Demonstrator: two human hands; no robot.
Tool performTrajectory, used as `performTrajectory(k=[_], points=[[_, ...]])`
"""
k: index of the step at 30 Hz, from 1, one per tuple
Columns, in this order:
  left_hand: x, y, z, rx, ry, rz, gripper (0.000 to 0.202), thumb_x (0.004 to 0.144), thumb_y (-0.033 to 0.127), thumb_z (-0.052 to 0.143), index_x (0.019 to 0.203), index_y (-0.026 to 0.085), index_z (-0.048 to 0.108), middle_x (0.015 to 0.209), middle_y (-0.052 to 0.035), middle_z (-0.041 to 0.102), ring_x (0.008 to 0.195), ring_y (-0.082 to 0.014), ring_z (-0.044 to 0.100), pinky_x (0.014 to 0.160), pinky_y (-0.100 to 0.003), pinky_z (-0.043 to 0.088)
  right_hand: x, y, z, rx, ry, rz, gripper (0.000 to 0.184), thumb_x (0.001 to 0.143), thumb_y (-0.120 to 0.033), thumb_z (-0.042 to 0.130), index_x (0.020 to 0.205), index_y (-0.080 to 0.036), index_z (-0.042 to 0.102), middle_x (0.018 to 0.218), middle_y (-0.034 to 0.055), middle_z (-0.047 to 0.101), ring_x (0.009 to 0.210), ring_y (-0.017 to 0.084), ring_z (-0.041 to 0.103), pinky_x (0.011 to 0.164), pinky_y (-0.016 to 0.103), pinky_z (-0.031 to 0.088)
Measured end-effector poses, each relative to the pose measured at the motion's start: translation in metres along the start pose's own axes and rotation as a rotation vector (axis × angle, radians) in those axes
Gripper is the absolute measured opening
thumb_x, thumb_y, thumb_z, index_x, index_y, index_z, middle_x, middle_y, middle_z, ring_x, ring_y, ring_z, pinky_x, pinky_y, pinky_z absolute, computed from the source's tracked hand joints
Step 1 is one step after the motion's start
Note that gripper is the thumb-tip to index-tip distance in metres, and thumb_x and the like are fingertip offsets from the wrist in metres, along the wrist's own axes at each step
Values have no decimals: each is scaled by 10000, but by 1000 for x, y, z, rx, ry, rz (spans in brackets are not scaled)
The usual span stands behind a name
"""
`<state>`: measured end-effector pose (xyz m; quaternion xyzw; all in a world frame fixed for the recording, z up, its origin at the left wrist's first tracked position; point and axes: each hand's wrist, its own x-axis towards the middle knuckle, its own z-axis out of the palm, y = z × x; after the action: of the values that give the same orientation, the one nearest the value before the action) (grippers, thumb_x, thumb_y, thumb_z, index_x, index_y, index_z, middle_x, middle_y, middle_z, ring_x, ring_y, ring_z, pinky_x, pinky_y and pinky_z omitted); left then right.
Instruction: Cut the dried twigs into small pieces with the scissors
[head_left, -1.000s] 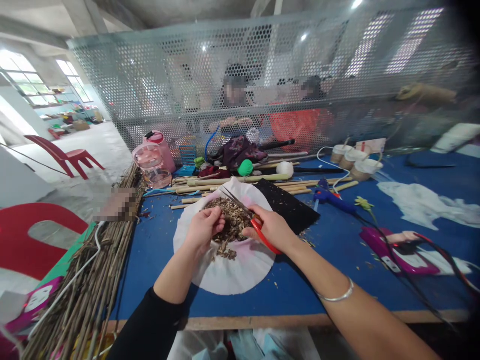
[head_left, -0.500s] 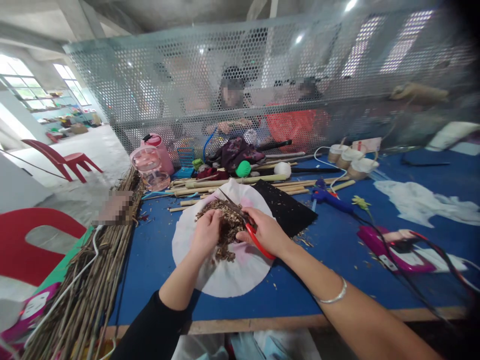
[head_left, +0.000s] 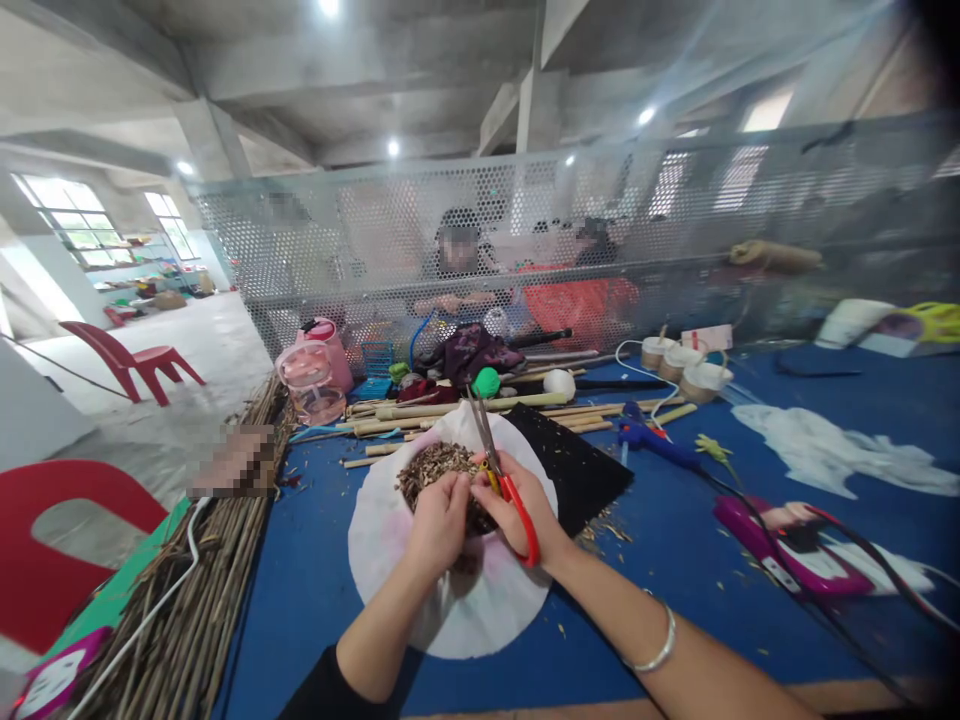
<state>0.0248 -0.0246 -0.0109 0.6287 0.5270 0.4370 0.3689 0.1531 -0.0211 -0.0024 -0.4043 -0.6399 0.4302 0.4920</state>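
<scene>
Red plastic loops of the scissors [head_left: 504,478] sit inside the right hand [head_left: 525,505], whose fingers are closed firmly around them. The metal blades point up and a little to the left, and they look closed or nearly closed. Just to the left, the left hand [head_left: 442,515] lies with bent fingers on the edge of the pile of brown chips [head_left: 427,465]. I cannot tell if it pinches a piece or only presses on the pile, because the fingertips are hidden. The two hands almost touch, near the middle of the frame.

The pile lies on the upper part of a white round sheet [head_left: 465,610], which is spread on the blue table [head_left: 315,590]. A silver bracelet [head_left: 658,652] is on the right wrist, lower right of centre.

To the right of the sheet a black mat [head_left: 581,465] lies, partly under its edge. Above the sheet some bamboo sticks [head_left: 450,412] lie across the table, with a green ball [head_left: 487,382] and a white ball [head_left: 559,382] behind them. A blue glue gun [head_left: 654,440] is further to the right, and paper cups [head_left: 682,358] stand above it. At the left edge of the table a long bundle of twigs [head_left: 196,610] runs toward the lower left corner, and a pink water jug [head_left: 313,368] stands at its upper end. A perforated metal screen [head_left: 360,245] crosses the frame behind the table, and other people sit behind it.
</scene>
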Motion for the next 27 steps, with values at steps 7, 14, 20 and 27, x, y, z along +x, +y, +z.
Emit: performTrajectory(k=[7, 14, 20, 27], points=[[1, -3, 1, -155, -39, -92, 350, 830, 456, 420, 609, 184, 414, 513, 46, 398, 463, -88, 348, 451, -215, 261, 1, 2, 0, -33, 41, 8, 305, 740, -223, 556, 1031, -201, 467, 758, -4, 564, 642, 134, 561, 625, 261, 490], [0, -5, -3, -282, -207, -131, 367, 794, 497, 472, 697, 150, 543, 558, 23, 497, 448, -72, 393, 420, -193, 295, 2, 2, -7, -42, 26, -14, 274, 736, -232, 557, 1000, -206, 489, 733, -18, 571, 604, 128, 582, 603, 259, 499], [-1, 0, -6, -302, -244, -132, 330, 766, 453, 535, 684, 137, 575, 574, 14, 522, 475, -72, 434, 442, -187, 321, 2, 0, -7, -58, 35, -34, 274, 745, -230, 555, 1009, -188, 499, 733, -13, 556, 606, 110, 552, 586, 233, 477], [-1, 9, -10, -391, -74, -160, 256, 750, 415, 566, 699, 170, 618, 556, 17, 530, 464, -78, 443, 447, -190, 343, -1, 4, -13, -171, 6, -76, 350, 789, -316, 559, 1098, -192, 450, 809, 8, 553, 653, 123, 547, 625, 256, 475]])
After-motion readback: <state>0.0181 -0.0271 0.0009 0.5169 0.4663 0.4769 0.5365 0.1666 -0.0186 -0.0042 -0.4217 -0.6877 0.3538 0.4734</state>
